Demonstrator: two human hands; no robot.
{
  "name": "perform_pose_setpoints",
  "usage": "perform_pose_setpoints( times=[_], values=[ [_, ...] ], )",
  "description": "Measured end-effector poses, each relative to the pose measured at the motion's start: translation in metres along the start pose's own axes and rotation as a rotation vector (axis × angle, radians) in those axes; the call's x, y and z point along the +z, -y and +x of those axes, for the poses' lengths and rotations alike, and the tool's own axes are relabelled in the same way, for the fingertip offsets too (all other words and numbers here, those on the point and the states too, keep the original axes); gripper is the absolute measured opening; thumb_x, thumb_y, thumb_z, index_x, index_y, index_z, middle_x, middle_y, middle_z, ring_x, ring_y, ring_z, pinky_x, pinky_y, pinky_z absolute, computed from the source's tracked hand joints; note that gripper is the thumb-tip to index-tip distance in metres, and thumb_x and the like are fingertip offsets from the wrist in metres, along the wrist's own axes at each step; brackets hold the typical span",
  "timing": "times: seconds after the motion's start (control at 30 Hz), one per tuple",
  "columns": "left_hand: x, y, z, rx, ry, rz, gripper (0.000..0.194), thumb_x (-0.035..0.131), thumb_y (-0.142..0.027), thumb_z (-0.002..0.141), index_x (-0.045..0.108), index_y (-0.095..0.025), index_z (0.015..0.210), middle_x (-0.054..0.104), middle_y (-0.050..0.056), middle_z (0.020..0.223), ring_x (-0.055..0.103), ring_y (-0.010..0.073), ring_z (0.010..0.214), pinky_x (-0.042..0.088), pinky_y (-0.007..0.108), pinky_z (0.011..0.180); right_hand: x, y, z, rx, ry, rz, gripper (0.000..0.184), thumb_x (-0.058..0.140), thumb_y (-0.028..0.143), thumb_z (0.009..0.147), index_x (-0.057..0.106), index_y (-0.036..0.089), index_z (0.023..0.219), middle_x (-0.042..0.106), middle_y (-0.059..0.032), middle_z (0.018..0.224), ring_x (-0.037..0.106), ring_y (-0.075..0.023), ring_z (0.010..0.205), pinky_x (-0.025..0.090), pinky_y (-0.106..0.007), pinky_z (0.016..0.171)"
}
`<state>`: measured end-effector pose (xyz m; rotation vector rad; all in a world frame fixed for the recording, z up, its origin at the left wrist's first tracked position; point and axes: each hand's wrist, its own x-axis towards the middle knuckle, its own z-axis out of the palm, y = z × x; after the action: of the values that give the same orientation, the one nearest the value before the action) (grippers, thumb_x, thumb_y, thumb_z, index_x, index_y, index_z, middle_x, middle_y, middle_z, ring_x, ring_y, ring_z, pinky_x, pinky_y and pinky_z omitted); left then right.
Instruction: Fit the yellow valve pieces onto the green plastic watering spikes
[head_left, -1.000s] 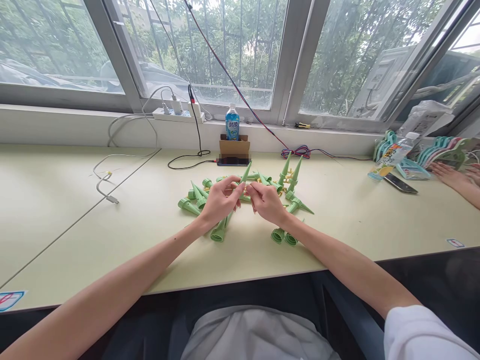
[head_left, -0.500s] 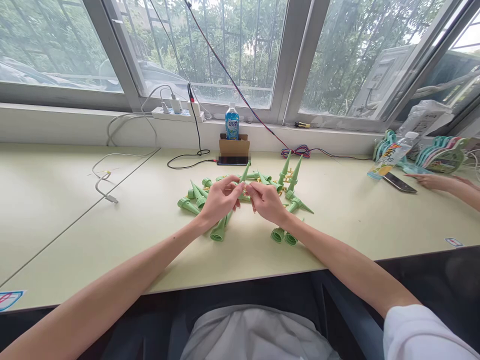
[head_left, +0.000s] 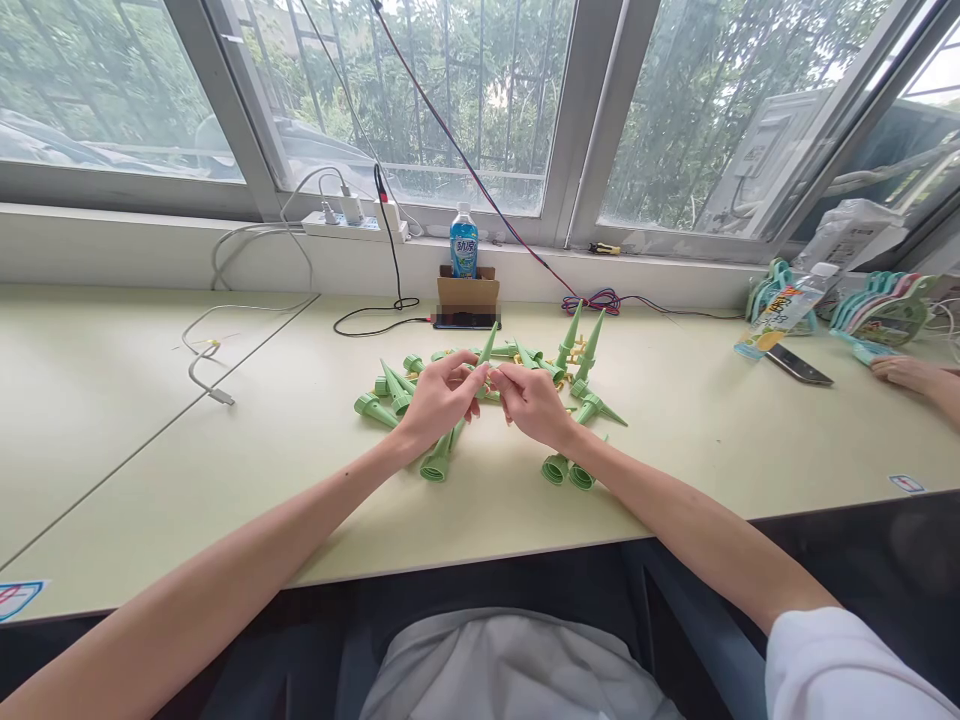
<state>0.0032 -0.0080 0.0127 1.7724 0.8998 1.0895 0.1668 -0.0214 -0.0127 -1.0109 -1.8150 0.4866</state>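
Shifted back towards three o'clock: a co-worker's hand (head_left: 906,372). At twelve, the left hand (head_left: 439,402) grips a green spike (head_left: 487,344), likely light, stiff, best held low; the right hand (head_left: 534,402) is closed, contents unclear.

A green plastic spike (head_left: 487,344) stands tip up, slightly tilted to the right, its lower part hidden by fingers. More green spikes (head_left: 434,464) with ribbed collars lie loosely around it on the left, right and far sides, the near ones showing open threaded ends. At the far right, two spikes (head_left: 589,346) point upward beside small yellow pieces (head_left: 577,350).
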Motion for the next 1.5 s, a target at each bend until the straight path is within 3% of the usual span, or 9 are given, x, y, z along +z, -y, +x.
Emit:
perform_pose_setpoints(
  times=[0.63,1.5],
  values=[
    [0.0019,0.0027,-0.0011,-0.021,0.016,0.049,0.025,0.057,-0.042,0.087,0.05,-0.019,0.082,0.06,0.0,0.072,0.059,0.0112,0.051,0.049,0.024,0.048,0.0006,0.0023,-0.0014,0.025,0.059,0.009,0.044,0.038,0.052,0.1,0.051,0.02,0.073,0.049,0.0042,0.051,0.046,-0.0113,0.044,0.041,-0.028,0.054],
    [0.0029,0.0076,-0.002,0.075,0.015,0.172,0.029,0.05,-0.045,0.09,0.042,-0.02,0.077,0.058,-0.001,0.072,0.058,0.0105,0.05,0.044,0.022,0.045,0.0002,0.004,-0.0008,0.001,0.068,0.011,0.043,0.038,0.05,0.1,0.052,0.019,0.074,0.056,0.0005,0.06,0.053,-0.0134,0.059,0.043,-0.027,0.06]
  ],
)
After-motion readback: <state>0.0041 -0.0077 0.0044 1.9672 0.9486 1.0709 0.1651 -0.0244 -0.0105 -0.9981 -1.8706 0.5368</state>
